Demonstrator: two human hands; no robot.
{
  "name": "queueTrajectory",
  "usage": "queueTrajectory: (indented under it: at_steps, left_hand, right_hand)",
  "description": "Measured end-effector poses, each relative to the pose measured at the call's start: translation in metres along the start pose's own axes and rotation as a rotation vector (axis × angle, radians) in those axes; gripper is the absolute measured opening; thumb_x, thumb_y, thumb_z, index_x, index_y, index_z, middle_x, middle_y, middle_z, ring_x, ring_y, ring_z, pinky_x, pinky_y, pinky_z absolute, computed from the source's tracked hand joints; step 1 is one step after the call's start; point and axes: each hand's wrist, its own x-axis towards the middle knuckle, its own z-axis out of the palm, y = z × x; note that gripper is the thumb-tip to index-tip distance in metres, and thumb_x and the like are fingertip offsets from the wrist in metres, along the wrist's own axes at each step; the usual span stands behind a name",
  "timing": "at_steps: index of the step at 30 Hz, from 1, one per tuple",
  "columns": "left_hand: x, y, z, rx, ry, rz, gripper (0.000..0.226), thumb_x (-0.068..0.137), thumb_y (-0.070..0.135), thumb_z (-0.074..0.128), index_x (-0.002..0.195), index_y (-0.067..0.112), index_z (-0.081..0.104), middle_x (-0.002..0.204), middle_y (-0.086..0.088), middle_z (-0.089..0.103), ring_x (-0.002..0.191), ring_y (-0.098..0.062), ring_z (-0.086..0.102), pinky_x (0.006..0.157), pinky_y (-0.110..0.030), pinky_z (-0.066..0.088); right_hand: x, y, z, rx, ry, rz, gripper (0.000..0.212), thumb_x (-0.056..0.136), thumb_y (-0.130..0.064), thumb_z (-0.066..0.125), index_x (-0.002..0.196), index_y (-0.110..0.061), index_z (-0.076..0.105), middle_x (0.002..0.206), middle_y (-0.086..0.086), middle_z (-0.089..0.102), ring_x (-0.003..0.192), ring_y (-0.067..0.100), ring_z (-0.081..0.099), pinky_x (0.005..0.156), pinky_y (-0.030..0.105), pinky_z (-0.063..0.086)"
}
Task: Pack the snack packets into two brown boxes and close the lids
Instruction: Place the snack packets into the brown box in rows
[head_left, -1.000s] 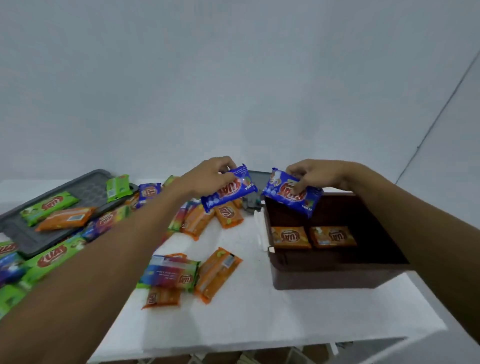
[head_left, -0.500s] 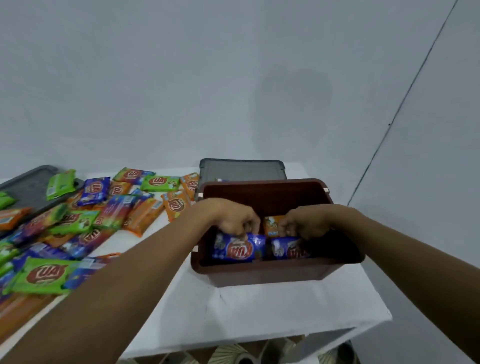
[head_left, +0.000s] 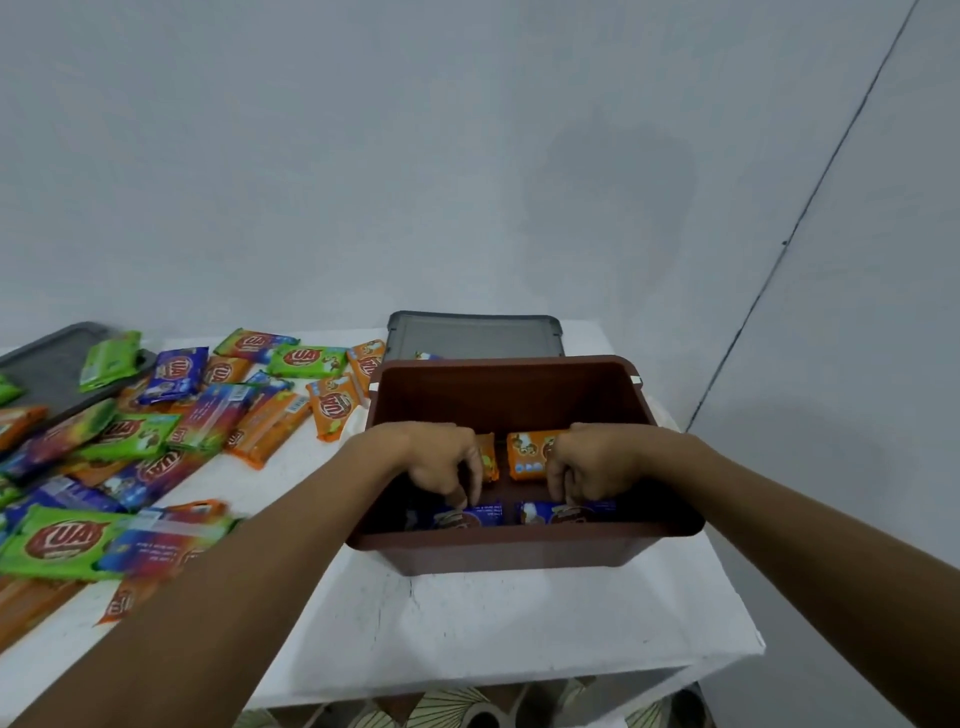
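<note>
An open brown box (head_left: 519, 553) stands on the white table (head_left: 519, 629) in front of me. Both my hands are down inside it. My left hand (head_left: 441, 462) holds the far edge of a blue snack packet (head_left: 462, 518) lying at the box's near left. My right hand (head_left: 592, 462) holds a second blue packet (head_left: 569, 513) beside it at the near right. Two orange packets (head_left: 527, 452) lie on the box floor behind them, partly hidden by my hands. Only one brown box is in view.
Several loose green, orange, blue and rainbow packets (head_left: 130, 431) cover the table's left side. A grey lid (head_left: 472, 335) lies behind the box and a grey tray (head_left: 47, 358) at the far left. The table ends just right of the box and close in front.
A second ago I held the two blue packets in the air above the table and box rim. Both hands have since lowered them to the box floor, and my view has shifted right.
</note>
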Motion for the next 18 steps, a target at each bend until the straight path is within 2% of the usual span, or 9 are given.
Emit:
queueTrajectory:
  at_steps: [2, 4, 6, 9, 12, 15, 18]
  left_hand:
    - [0.001, -0.002, 0.0, -0.01, 0.062, 0.014, 0.013, 0.088, 0.02, 0.069, 0.1, 0.018, 0.074, 0.102, 0.005, 0.068, 0.093, -0.006, 0.057, 0.078, -0.024, 0.043]
    - [0.003, -0.005, 0.0, 0.068, 0.24, -0.002, 0.01, 0.087, 0.025, 0.068, 0.097, 0.022, 0.071, 0.1, 0.006, 0.064, 0.096, -0.008, 0.053, 0.078, -0.028, 0.045]
    - [0.005, -0.008, 0.001, 0.168, 0.36, -0.056, 0.011, 0.087, 0.027, 0.067, 0.099, 0.028, 0.067, 0.107, 0.004, 0.058, 0.102, -0.015, 0.053, 0.082, -0.034, 0.049]
    - [0.01, -0.013, 0.004, 0.245, 0.338, -0.081, 0.017, 0.088, 0.028, 0.066, 0.105, 0.03, 0.067, 0.118, 0.001, 0.058, 0.104, -0.019, 0.056, 0.086, -0.035, 0.051]
    - [0.009, -0.009, 0.001, 0.297, 0.303, -0.061, 0.02, 0.091, 0.031, 0.062, 0.11, 0.026, 0.066, 0.117, -0.001, 0.059, 0.103, -0.02, 0.057, 0.087, -0.037, 0.051]
    - [-0.001, -0.005, -0.007, 0.365, 0.252, -0.058, 0.028, 0.094, 0.036, 0.055, 0.119, 0.025, 0.062, 0.118, -0.003, 0.055, 0.101, -0.021, 0.056, 0.084, -0.036, 0.049]
    - [-0.019, -0.006, -0.01, 0.517, 0.326, -0.027, 0.034, 0.095, 0.039, 0.051, 0.124, 0.024, 0.057, 0.118, -0.003, 0.059, 0.102, -0.023, 0.058, 0.084, -0.039, 0.049]
  right_hand:
    - [0.001, -0.001, -0.001, -0.004, 0.0, -0.008, 0.022, 0.094, -0.016, 0.056, 0.11, -0.028, 0.067, 0.099, -0.011, 0.055, 0.094, 0.007, 0.047, 0.091, 0.035, 0.048]
    - [0.003, 0.0, -0.001, -0.007, 0.05, -0.014, 0.022, 0.093, -0.022, 0.06, 0.115, -0.025, 0.063, 0.095, -0.007, 0.061, 0.09, 0.008, 0.05, 0.087, 0.033, 0.047]
    - [0.004, 0.001, -0.002, -0.011, 0.106, 0.015, 0.03, 0.093, -0.026, 0.06, 0.123, -0.025, 0.06, 0.097, -0.006, 0.055, 0.097, 0.012, 0.049, 0.086, 0.031, 0.045]
    - [0.006, 0.0, -0.001, -0.019, 0.142, 0.057, 0.039, 0.094, -0.031, 0.059, 0.132, -0.029, 0.055, 0.103, -0.005, 0.045, 0.108, 0.019, 0.048, 0.088, 0.03, 0.043]
    - [0.003, -0.002, -0.002, -0.012, 0.132, 0.062, 0.043, 0.094, -0.034, 0.059, 0.136, -0.031, 0.052, 0.112, -0.004, 0.051, 0.108, 0.02, 0.052, 0.091, 0.035, 0.047]
    - [-0.002, -0.005, -0.008, -0.037, 0.195, 0.063, 0.039, 0.094, -0.032, 0.057, 0.133, -0.033, 0.053, 0.122, -0.002, 0.058, 0.105, 0.019, 0.058, 0.088, 0.039, 0.052]
    - [-0.006, -0.014, -0.018, -0.059, 0.267, 0.05, 0.034, 0.096, -0.026, 0.051, 0.129, -0.033, 0.054, 0.116, -0.007, 0.061, 0.101, 0.014, 0.059, 0.081, 0.034, 0.052]
